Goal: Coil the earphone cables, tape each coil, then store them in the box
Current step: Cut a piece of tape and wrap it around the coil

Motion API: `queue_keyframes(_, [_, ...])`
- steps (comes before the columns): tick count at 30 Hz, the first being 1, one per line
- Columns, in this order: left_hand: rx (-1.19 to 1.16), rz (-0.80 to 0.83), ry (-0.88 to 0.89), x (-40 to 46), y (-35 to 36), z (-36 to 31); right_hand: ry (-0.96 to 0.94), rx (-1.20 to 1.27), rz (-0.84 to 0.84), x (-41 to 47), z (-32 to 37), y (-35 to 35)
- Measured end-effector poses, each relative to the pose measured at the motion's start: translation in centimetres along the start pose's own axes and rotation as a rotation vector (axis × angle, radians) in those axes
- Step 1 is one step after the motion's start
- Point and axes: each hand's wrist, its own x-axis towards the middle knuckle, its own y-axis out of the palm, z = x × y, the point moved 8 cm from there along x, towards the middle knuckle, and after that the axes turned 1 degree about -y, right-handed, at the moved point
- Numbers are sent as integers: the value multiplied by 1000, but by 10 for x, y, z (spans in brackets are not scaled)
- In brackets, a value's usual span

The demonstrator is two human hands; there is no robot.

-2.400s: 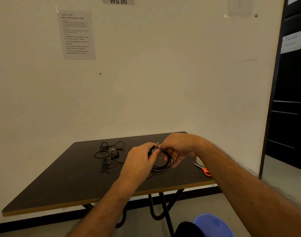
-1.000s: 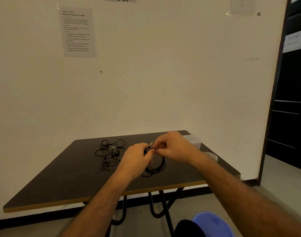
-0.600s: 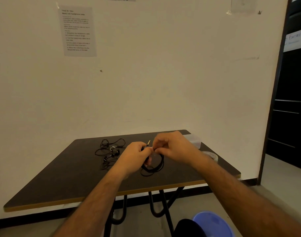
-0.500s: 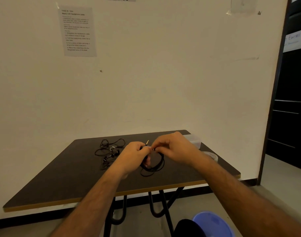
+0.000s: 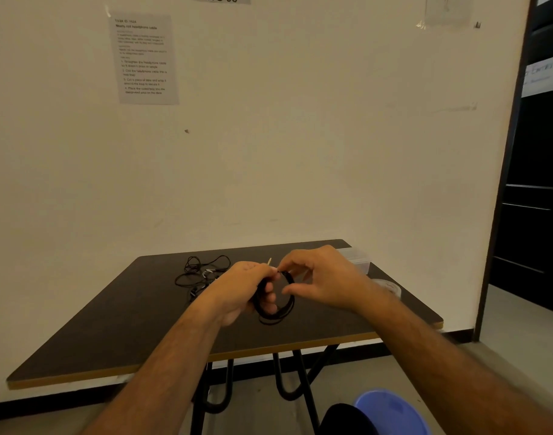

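Observation:
My left hand point(image 5: 237, 291) grips a black coiled earphone cable point(image 5: 279, 312) above the dark table point(image 5: 111, 334), with the jack plug point(image 5: 269, 262) sticking up between the hands. The thumb and forefinger of my right hand point(image 5: 322, 279) pinch the top of that coil. A second, loose black earphone cable point(image 5: 199, 271) lies tangled on the table to the left, behind my left hand. At the table's far right corner stands a clear plastic box point(image 5: 355, 259), and in front of it a roll of clear tape point(image 5: 389, 287), partly hidden by my right forearm.
The table stands against a pale wall with an instruction sheet point(image 5: 143, 58). A blue stool point(image 5: 391, 412) stands below the near edge. A dark doorway point(image 5: 535, 183) opens at the right.
Both hands have stayed on the coil and lifted it slightly up and away. The orange scissors seen at the right 2.4 s ago are now hidden behind my right arm.

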Motion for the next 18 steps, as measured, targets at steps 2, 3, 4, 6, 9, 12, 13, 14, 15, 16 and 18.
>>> queue_keyframes(2, [-33,4,-23,0,1,1,-2,-35,-34,-1,0,-2])
queue_keyframes(3, [-43,6,-34,1,2,2,-10,-60,-55,-1,2,-3])
queue_keyframes(4, [-50,9,-40,2,3,3,-18,-86,-77,-1,3,-4])
queue_keyframes(6, [-43,10,-39,3,4,4,-28,-124,-111,0,5,-5])
queue_keyframes(9, [19,-6,3,4,2,2,-13,-114,-129,1,6,-5])
queue_keyframes(12, [108,-40,76,3,1,-2,76,-4,-167,0,-3,-5])
queue_keyframes(13, [136,-54,100,3,1,-3,123,57,-179,0,-7,-5])
queue_keyframes(14, [164,-67,121,3,1,-5,170,128,-193,-1,-12,-4])
queue_keyframes(15, [190,-80,140,3,2,-6,219,199,-206,-1,-17,-4])
queue_keyframes(16, [216,-94,158,2,3,-7,263,269,-217,0,-21,-3])
queue_keyframes(18, [275,-117,196,1,4,-9,345,428,-217,-1,-29,0])
